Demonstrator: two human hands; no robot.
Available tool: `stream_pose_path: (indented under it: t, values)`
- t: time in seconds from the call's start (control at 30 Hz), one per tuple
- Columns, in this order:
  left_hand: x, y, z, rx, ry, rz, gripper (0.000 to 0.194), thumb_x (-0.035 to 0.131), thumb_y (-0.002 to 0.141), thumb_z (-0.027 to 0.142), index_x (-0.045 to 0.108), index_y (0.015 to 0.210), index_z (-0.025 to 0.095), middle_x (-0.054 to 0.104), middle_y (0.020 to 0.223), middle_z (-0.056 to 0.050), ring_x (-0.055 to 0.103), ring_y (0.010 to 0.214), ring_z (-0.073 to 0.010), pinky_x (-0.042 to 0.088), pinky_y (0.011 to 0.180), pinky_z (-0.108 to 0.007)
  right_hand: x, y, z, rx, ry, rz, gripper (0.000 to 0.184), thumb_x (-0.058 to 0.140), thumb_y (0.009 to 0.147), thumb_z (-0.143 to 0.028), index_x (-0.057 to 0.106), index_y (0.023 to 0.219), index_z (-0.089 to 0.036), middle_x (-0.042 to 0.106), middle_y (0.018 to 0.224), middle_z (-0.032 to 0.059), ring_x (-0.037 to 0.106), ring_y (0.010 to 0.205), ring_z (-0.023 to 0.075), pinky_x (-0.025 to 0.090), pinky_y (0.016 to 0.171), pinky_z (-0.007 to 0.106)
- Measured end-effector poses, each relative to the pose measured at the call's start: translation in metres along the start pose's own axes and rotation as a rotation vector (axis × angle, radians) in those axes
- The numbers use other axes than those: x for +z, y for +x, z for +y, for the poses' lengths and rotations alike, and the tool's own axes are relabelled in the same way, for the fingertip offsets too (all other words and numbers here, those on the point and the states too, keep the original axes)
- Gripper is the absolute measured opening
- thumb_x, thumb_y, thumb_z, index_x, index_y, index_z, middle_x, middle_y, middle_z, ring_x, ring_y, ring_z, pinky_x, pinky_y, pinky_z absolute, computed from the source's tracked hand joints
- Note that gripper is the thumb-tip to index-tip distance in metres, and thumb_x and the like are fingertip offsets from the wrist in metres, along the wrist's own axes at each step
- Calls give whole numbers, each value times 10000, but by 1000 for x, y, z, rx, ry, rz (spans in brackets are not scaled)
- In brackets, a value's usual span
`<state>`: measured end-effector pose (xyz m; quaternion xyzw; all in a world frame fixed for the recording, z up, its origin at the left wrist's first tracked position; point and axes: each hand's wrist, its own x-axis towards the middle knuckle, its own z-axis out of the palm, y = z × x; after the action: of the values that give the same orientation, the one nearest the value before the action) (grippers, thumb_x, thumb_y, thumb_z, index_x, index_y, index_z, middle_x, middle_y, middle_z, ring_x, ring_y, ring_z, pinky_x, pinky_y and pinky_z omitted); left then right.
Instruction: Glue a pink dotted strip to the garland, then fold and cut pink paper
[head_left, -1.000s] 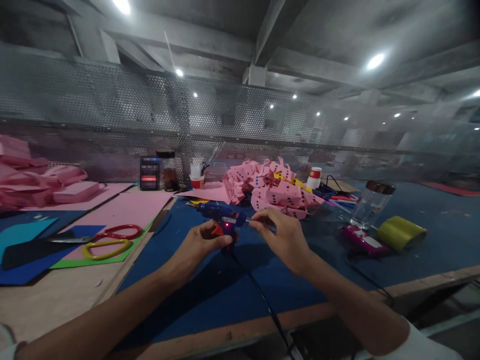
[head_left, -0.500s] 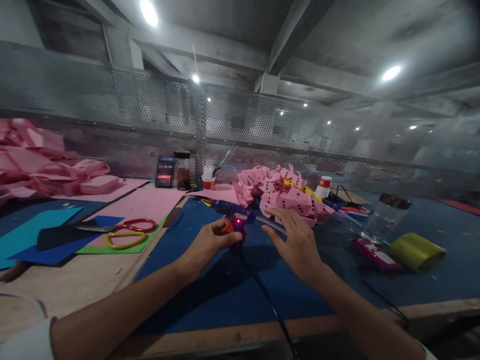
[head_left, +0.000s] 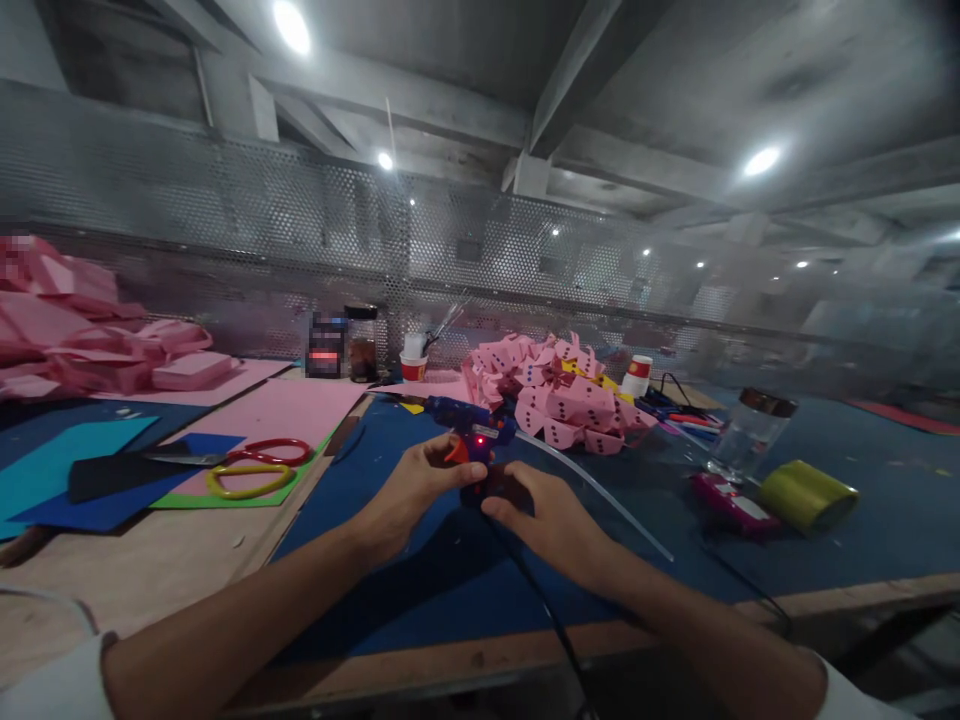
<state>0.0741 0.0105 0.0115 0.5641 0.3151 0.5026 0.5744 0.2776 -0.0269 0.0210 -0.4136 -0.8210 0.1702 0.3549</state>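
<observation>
A dark blue hot glue gun (head_left: 459, 416) with an orange trigger and a lit red light is held above the blue mat (head_left: 360, 570), its nozzle pointing left. My left hand (head_left: 416, 490) is closed round its handle, near the trigger. From the right, my right hand (head_left: 551, 515) has its thumb and curled fingers at the lower handle; some of those fingers are hidden. A long translucent glue stick (head_left: 604, 487) juts from the gun's back end and slopes down to the right over my right hand. The black cord (head_left: 541, 598) hangs from the handle to the table's front edge.
Pink dotted paper pieces (head_left: 574, 405) are heaped behind the gun. Red-and-yellow-handled scissors (head_left: 251, 480) lie on coloured sheets at left, near piled pink paper (head_left: 90, 330). To the right are a clear jar (head_left: 750, 440), a yellow-green roll (head_left: 808, 497) and a magenta object (head_left: 733, 503).
My right hand has moved down and left from the glue stick to the gun's handle. More of the glue stick now shows. The left hand keeps its hold.
</observation>
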Motion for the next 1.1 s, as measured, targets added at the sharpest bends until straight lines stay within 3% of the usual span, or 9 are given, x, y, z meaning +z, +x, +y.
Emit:
stream_pose_path:
  t: [0.13, 0.43, 0.67, 0.87, 0.97, 1.1]
  values:
    - [1, -1, 3, 36, -30, -14, 242, 906, 682, 269, 763, 861, 191, 746, 869, -11, 656, 832, -166, 482, 814, -265, 5, 9, -1, 55, 202, -31, 355, 643, 955, -437, 656, 1206, -186, 767, 1041, 56, 719, 944, 216, 552, 813, 316]
    - [5, -2, 9, 68, -50, -14, 253, 914, 638, 280, 697, 711, 172, 664, 726, 21, 585, 721, -135, 457, 727, -241, 12, 16, 3, 116, 374, -63, 337, 686, 911, -429, 682, 1103, -151, 747, 1016, 61, 693, 908, 213, 540, 797, 313]
    - [4, -5, 11, 64, -75, -30, 235, 909, 649, 260, 709, 729, 167, 658, 718, 29, 572, 710, -122, 449, 715, -229, 11, 20, 4, 117, 450, -120, 402, 667, 918, -492, 684, 1134, -154, 729, 1079, 70, 670, 1010, 238, 510, 872, 339]
    - [3, -4, 9, 62, -51, -71, 188, 893, 684, 257, 726, 723, 181, 660, 705, 36, 594, 722, -124, 461, 730, -228, 7, 19, -3, 228, 566, -80, 462, 773, 820, -486, 695, 1159, -183, 734, 1165, 73, 658, 1138, 280, 503, 987, 400]
    - [2, -4, 7, 49, -37, -130, 164, 868, 733, 282, 768, 828, 194, 718, 791, 17, 644, 810, -150, 482, 803, -245, 5, 17, -2, 225, 609, -69, 496, 805, 788, -478, 696, 1189, -208, 735, 1192, 65, 663, 1141, 278, 507, 1012, 423]
    - [-1, -2, 3, 3, 14, -156, 372, 861, 752, 351, 780, 1093, 228, 779, 1030, -41, 681, 1030, -229, 488, 950, -314, -3, 12, 8, 190, 572, -29, 499, 787, 812, -484, 684, 1241, -251, 741, 1093, 43, 675, 1077, 256, 522, 991, 426]
